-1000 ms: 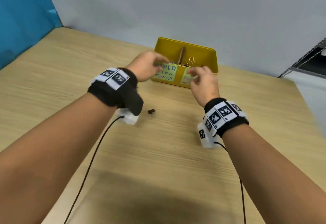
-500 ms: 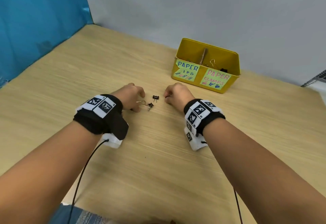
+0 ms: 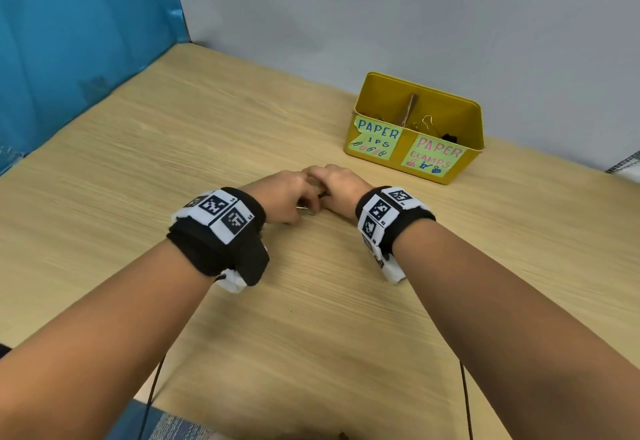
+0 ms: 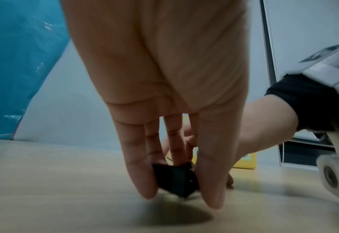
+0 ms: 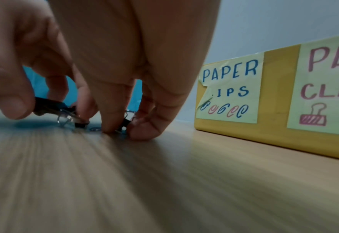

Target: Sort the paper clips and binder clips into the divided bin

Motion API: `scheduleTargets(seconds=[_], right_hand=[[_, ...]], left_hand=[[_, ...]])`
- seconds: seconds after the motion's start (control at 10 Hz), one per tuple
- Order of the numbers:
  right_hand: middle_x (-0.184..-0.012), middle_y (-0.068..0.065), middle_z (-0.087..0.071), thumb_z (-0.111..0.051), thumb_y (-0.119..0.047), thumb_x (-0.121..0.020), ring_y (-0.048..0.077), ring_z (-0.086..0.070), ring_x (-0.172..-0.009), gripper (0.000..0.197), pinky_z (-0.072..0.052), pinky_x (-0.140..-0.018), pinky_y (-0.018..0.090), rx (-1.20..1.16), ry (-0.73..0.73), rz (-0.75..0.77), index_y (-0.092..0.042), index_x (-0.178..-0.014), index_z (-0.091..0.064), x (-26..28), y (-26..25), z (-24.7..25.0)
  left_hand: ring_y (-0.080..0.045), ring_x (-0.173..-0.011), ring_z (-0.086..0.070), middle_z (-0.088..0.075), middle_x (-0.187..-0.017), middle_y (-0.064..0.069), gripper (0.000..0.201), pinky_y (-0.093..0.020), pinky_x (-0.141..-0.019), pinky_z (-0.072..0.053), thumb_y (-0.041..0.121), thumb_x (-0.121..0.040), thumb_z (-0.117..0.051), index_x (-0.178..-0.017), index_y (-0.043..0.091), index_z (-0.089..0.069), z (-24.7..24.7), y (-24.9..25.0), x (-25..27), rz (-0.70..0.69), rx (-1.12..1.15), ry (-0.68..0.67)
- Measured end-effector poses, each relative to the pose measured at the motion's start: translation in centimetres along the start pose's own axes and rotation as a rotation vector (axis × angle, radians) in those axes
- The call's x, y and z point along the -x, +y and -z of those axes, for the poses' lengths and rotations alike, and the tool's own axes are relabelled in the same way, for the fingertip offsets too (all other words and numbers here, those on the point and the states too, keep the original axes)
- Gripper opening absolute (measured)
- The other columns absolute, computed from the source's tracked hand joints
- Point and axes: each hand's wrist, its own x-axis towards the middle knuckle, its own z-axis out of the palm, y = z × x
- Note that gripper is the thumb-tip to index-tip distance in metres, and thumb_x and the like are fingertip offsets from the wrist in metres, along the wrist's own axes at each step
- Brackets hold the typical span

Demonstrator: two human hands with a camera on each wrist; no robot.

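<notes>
Both my hands meet over a small cluster of clips on the wooden table (image 3: 346, 318). My left hand (image 3: 304, 209) (image 4: 180, 198) pinches a black binder clip (image 4: 174, 179) between thumb and fingers, just above the surface. My right hand (image 3: 323, 193) (image 5: 125, 132) pinches a smaller black binder clip (image 5: 125, 123) with its fingertips on the table. A blue paper clip (image 5: 95, 129) lies between the hands. The yellow divided bin (image 3: 450, 113) (image 5: 278, 94) stands beyond, to the right, labelled for paper clips on the left and paper clamps on the right.
A cardboard divider (image 3: 410, 110) splits the bin; gold-handled binder clips (image 3: 427, 124) lie in its right half. A blue sheet (image 3: 69, 58) hangs at the left and a grey wall (image 3: 381, 6) runs behind. Cables (image 3: 465, 401) trail from both wrists.
One second ago both hands were at the bin. They came back to the clips on the table, drew together, and now each pinches a black binder clip.
</notes>
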Motion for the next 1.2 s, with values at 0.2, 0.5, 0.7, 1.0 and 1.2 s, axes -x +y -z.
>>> scheduleTargets(seconds=[0.2,0.5,0.7,1.0,1.2], right_hand=[[-0.116,0.012,-0.056,-0.063,-0.013,-0.085,0.025,-0.058,-0.107,0.033,-0.043,-0.092,0.027,0.025,-0.020,0.018,-0.017,-0.118,-0.065,0.6,0.2,0.2],[-0.116,0.009,-0.063,-0.067,-0.020,-0.084,0.016,-0.056,-0.095,0.033,-0.043,-0.085,0.021,-0.190,0.246,-0.117,-0.012,-0.116,-0.065,3.0,2.8,1.9],[-0.109,0.006,-0.066,-0.066,-0.021,-0.085,0.019,-0.063,-0.093,0.033,-0.054,-0.090,0.036,-0.391,0.759,-0.270,-0.015,-0.117,-0.065,4.7,6.4,8.2],[-0.125,0.006,-0.063,-0.055,-0.016,-0.091,0.022,-0.059,-0.114,0.039,-0.045,-0.102,0.030,-0.360,0.721,-0.449,-0.016,-0.130,-0.056,4.9,11.4,12.9],[-0.119,0.008,-0.066,-0.056,-0.012,-0.090,0.017,-0.057,-0.097,0.031,-0.045,-0.096,0.027,-0.411,0.759,-0.486,-0.014,-0.120,-0.063,6.0,13.2,11.9]], left_hand=[[-0.019,-0.100,-0.061,-0.063,-0.108,-0.002,0.023,-0.029,-0.089,-0.050,0.012,-0.075,-0.070,-0.098,0.013,-0.073,0.1,-0.8,0.3,0.095,-0.009,0.061],[-0.011,-0.086,-0.056,-0.067,-0.106,-0.003,0.016,-0.019,-0.081,-0.044,0.015,-0.081,-0.070,-0.095,0.011,-0.076,0.3,-1.3,-0.4,0.058,-0.002,0.105],[-0.018,-0.092,-0.062,-0.068,-0.105,-0.006,0.020,-0.017,-0.078,-0.038,0.017,-0.080,-0.071,-0.098,0.008,-0.075,2.5,1.4,-2.4,-0.021,0.039,0.170],[-0.020,-0.105,-0.060,-0.064,-0.115,-0.006,0.028,-0.025,-0.091,-0.043,0.020,-0.083,-0.068,-0.110,0.013,-0.070,9.1,11.0,-11.2,-0.248,0.117,0.375],[-0.020,-0.123,-0.053,-0.058,-0.134,-0.001,0.045,-0.026,-0.102,-0.039,0.020,-0.087,-0.064,-0.131,0.025,-0.055,8.1,12.8,-15.8,-0.248,0.098,0.285]])
